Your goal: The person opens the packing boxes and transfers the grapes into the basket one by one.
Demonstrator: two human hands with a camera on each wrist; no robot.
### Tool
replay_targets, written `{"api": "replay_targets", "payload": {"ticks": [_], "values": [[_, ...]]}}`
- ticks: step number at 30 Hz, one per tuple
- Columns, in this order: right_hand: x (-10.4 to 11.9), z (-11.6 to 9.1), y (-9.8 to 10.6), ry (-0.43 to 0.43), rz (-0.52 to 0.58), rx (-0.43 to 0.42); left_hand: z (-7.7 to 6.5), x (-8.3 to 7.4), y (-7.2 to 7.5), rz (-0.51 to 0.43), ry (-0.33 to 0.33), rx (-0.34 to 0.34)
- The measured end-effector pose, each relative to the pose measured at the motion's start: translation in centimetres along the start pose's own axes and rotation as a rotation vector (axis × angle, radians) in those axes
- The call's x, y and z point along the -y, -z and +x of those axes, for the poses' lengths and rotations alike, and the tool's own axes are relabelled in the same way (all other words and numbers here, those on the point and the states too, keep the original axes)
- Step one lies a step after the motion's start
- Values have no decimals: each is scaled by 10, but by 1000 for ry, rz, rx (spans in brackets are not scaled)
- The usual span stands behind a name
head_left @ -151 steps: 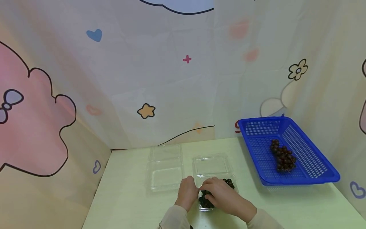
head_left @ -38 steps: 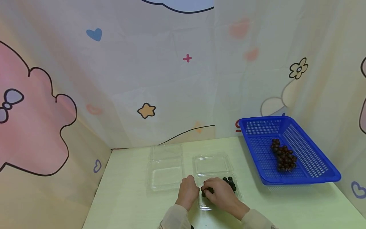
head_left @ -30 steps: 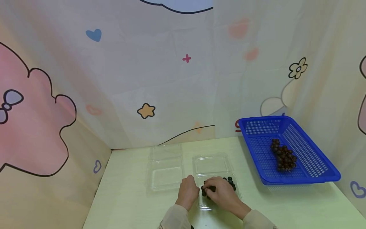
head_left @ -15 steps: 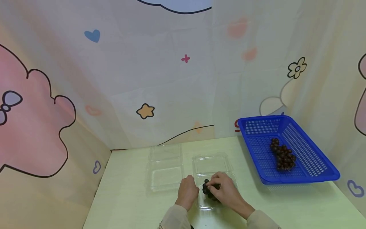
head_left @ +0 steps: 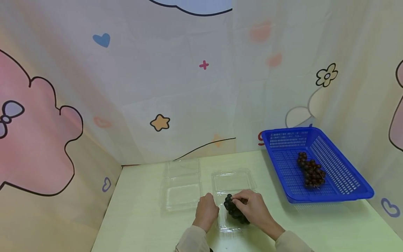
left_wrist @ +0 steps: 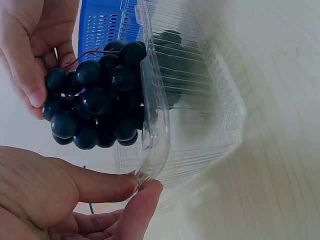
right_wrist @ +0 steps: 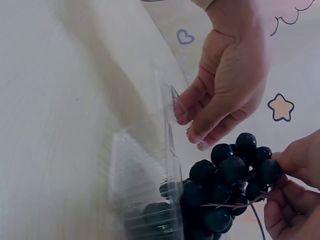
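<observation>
A bunch of dark grapes (head_left: 233, 211) lies slanted over the tray half of a clear plastic clamshell container (head_left: 226, 225), partly inside its walls. My right hand (head_left: 254, 209) pinches the bunch near its upper end between thumb and fingers, beside the thin reddish stem. My left hand (head_left: 206, 212) pinches the container's left rim; in the left wrist view its thumb and forefinger meet on the rim's corner (left_wrist: 145, 172). The right wrist view shows the grapes (right_wrist: 232, 170) rising above the rim, with the lower ones seen through the clear wall.
The container's lid (head_left: 233, 180) lies folded back behind it. To the left, a second clear container (head_left: 182, 195) stands open with nothing in it. A blue basket (head_left: 341, 155) at the right holds another bunch of reddish-brown grapes (head_left: 311, 171). A printed curtain backs the table.
The right hand has moved right and the grape bunch has turned, its left end now higher and further back. The left hand has stayed at the rim.
</observation>
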State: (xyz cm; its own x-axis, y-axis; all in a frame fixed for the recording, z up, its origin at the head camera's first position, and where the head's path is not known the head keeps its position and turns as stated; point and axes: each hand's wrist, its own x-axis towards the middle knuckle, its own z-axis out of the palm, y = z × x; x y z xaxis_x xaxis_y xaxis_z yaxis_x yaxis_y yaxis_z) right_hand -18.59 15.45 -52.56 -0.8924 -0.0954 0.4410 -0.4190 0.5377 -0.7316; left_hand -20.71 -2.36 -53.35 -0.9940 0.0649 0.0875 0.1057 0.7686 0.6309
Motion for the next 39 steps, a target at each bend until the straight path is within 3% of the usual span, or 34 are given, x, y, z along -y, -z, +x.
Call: {"api": "replay_targets", "payload": {"ticks": [10, 22, 39], "values": [[2, 4, 13, -72, 20, 5, -1, 0, 1, -11, -4, 15], [10, 15, 24, 36, 34, -59, -1, 0, 0, -24, 9, 14], [33, 25, 36, -5, 53, -64, -1, 1, 1, -17, 14, 4]]}}
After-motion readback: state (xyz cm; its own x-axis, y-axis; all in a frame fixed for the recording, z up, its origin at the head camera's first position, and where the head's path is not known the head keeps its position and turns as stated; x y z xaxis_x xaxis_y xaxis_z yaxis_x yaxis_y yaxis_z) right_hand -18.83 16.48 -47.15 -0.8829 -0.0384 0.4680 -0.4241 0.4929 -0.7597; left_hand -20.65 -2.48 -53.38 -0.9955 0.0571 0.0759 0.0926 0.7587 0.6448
